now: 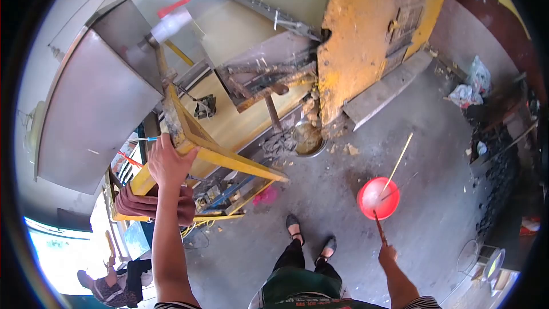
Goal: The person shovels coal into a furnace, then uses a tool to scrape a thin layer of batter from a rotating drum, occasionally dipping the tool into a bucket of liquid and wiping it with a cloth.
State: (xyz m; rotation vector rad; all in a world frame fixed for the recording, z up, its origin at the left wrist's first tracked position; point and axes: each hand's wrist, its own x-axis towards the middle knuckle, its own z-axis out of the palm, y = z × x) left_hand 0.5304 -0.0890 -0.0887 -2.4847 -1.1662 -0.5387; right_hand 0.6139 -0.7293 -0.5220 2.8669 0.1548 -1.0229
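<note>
Underfoot, a grey concrete floor [434,154] fills the right and lower middle of the view, with plastic bags [472,86] lying at its far right edge. At upper left hangs a big grey metal tank [97,103], tilted in this view. To the right of it stands a worn yellow panel [366,40], its paint chipped.

Below the tank, a yellow frame [229,157] runs from lower left toward the middle. A dark red cloth [137,203] is draped over the frame's near end, just under the left arm. The left hand [166,163] lies on top of the frame, fingers curled over its rail and closed on it.

A red bowl [378,197] sits out over the floor, well apart from the frame; whether it touches the ground I cannot tell. A round metal pan [309,140] lies at the foot of the panel, with rubble around it.

The right hand [388,252] is a closed fist around a dark handle [380,226], which runs up to the bowl's near rim. A thin pale stick [398,160] slants out of the bowl, up and to the right.

2 black shoes [294,226] stand between the arms. A white valve [171,20] with a red lever sits at the tank's upper corner. Another person [108,286] sits at the lower left edge.
</note>
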